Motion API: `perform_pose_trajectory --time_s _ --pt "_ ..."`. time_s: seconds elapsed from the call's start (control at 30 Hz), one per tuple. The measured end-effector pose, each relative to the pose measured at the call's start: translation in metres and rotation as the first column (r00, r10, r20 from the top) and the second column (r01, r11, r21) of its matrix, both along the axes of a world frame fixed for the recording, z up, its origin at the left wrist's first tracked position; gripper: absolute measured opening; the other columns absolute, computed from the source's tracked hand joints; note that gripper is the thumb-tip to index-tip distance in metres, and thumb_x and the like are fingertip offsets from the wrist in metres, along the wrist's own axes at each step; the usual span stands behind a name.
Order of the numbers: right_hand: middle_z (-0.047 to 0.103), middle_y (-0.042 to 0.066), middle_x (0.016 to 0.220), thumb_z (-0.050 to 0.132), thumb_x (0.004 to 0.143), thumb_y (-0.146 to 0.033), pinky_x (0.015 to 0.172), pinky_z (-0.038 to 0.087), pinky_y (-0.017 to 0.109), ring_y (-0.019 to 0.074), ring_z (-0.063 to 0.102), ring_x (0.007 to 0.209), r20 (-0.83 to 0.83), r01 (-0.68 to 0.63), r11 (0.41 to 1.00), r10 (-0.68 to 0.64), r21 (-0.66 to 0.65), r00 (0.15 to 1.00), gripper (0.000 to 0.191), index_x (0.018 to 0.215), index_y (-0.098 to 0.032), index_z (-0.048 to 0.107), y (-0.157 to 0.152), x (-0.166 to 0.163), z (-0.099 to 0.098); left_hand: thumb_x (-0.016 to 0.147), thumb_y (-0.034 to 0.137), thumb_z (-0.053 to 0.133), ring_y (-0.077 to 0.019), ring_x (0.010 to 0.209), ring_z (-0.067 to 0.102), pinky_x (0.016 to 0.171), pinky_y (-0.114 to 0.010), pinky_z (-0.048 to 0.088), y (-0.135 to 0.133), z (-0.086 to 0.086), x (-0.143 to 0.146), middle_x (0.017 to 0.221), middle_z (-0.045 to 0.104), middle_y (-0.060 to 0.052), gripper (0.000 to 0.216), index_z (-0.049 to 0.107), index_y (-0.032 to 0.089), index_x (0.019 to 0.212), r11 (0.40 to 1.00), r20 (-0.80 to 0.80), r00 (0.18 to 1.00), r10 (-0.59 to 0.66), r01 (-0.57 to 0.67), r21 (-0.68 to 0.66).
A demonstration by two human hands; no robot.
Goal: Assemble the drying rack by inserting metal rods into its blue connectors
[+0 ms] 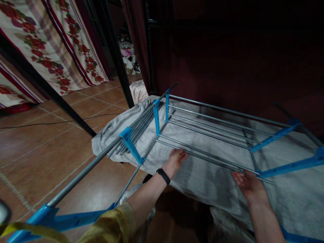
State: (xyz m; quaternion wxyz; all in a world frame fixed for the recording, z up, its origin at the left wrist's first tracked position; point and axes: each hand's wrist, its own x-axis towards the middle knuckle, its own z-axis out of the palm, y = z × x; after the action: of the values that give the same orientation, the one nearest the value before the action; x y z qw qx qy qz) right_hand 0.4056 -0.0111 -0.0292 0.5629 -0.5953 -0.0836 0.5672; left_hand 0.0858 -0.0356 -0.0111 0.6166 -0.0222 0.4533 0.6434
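Note:
A metal drying rack (212, 130) with grey rods and blue plastic joints stands in front of me. A light grey towel (202, 172) lies spread under its upper rods. My left hand (175, 161), with a black band on the wrist, rests flat on the towel by the nearest rod, fingers stretched out. My right hand (249, 184) lies palm up on the towel at the same rod, fingers loosely extended and touching it. Neither hand holds anything.
The rack's folded left wing (129, 141) slants down toward me over the brown tiled floor (50, 152). Floral curtains (50, 44) hang at the left behind a black frame. A dark maroon curtain (240, 67) fills the back. A cable runs across the floor.

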Motion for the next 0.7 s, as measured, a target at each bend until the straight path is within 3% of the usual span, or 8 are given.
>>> perform_pose_trajectory --time_s 0.17,0.4,0.57,0.7 --pt "0.065 0.004 0.089 0.051 0.081 -0.008 0.069 0.062 0.028 0.0147 0.067 0.084 -0.055 -0.056 0.997 0.059 0.06 0.997 0.015 0.082 -0.02 0.061 -0.004 -0.008 0.003 0.086 0.01 0.066 -0.0105 0.052 0.059 0.057 -0.023 0.053 0.001 0.002 -0.001 0.06 0.057 0.001 0.019 0.052 0.016 0.076 0.999 -0.048 0.999 0.009 -0.011 -0.03" --pt "0.065 0.003 0.084 0.05 0.081 -0.011 0.064 0.061 0.026 0.0142 0.067 0.077 -0.02 -0.016 1.0 0.016 -0.019 1.0 0.013 0.079 -0.021 0.057 -0.008 -0.021 0.005 0.087 0.016 0.068 -0.0095 0.054 0.059 0.061 -0.023 0.053 0.001 0.001 -0.003 0.062 0.057 0.002 0.018 0.053 0.017 0.077 0.999 -0.073 0.997 0.026 -0.029 -0.033" --pt "0.065 0.001 0.081 0.053 0.079 -0.01 0.065 0.061 0.025 0.0129 0.067 0.076 -0.046 0.009 1.0 -0.009 -0.005 0.999 0.012 0.077 -0.022 0.058 -0.009 -0.026 0.007 0.089 0.012 0.062 -0.0136 0.065 0.067 0.071 -0.03 0.058 0.001 0.001 -0.001 0.076 0.066 -0.005 0.013 0.053 0.017 0.082 1.0 -0.02 1.0 0.007 -0.007 0.005" --pt "0.068 0.002 0.081 0.053 0.08 -0.009 0.068 0.062 0.026 0.0136 0.068 0.078 -0.062 0.014 0.999 -0.012 0.037 0.998 0.014 0.079 -0.02 0.06 -0.009 -0.033 0.004 0.093 0.01 0.055 -0.0146 0.069 0.068 0.07 -0.03 0.058 0.001 0.003 0.003 0.077 0.068 -0.006 0.012 0.052 0.017 0.083 1.0 0.004 1.0 -0.007 0.007 0.031"
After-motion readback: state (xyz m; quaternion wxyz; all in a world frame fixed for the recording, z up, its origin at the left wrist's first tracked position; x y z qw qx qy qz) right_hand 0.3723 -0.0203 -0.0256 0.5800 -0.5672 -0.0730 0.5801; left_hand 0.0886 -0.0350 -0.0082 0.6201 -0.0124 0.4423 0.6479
